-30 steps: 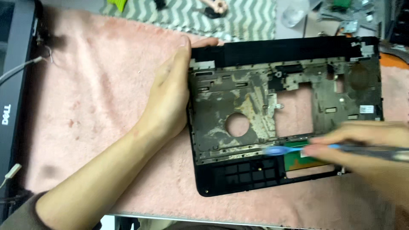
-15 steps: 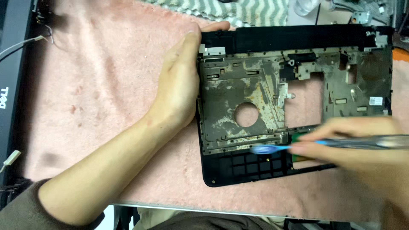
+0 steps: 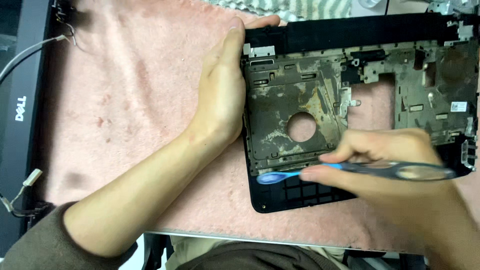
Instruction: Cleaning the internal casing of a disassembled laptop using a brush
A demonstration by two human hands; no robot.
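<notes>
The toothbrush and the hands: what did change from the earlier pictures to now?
Little changed. The right hand still holds the toothbrush, its blue head at the laptop shell's front edge, perhaps slightly further left over the grid. The left hand still presses flat against the shell's left side. The pink towel stayed; only the camera view shifted.

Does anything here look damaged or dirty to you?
Yes. The laptop base shell is stripped of its parts, and its inner metal plate is blotched with brownish grime around the round hole. The right hand holds a blue toothbrush against it; the left hand braces its edge.
</notes>
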